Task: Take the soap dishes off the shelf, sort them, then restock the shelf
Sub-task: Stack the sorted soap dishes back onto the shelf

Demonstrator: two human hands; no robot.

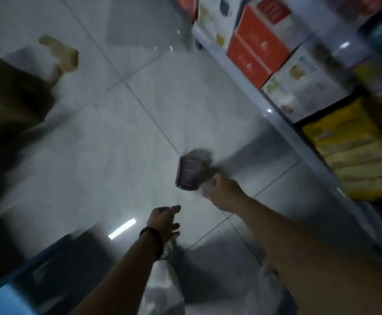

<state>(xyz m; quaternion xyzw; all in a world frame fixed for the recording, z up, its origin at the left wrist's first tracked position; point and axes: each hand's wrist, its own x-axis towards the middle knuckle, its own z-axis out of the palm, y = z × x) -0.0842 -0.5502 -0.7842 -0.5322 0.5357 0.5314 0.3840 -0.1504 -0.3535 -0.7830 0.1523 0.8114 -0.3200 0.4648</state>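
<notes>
Far left: leg [10, 87] in tan cloth, foot [60, 55] on the floor [94, 155] of glossy grey tiles with thin dark joints. Lower left: blue thing [14, 280], hard-edged, too blurred to name. Next, left hand [165, 221], black band at the wrist, fingers loosely spread, gripping nothing visible. Below it, pale bag [162, 292], thin and crinkled, probably plastic film.

Centre: dish [188, 173], low over the floor, well apart from the shelf. Dark grey, rectangular with rounded corners, raised rim, two short pale slots across its face. Likely hard moulded plastic, light and slick. Just beside its right edge, right hand [221, 187], thumb toward the dish. Fingers smeared by blur, so cannot tell whether closed on the rim or merely touching.

Judging the step as setting a dish down for sorting: lower flat, release only once resting on the tile, keep like with like, leave room for the next. Slow down; smooth plastic on polished tile likely to skid.

Right: shelf [281, 126], pale metal edge with a sheen, carrying boxes [258, 48] of red and white card and yellow packs [353, 151], soft-looking.
</notes>
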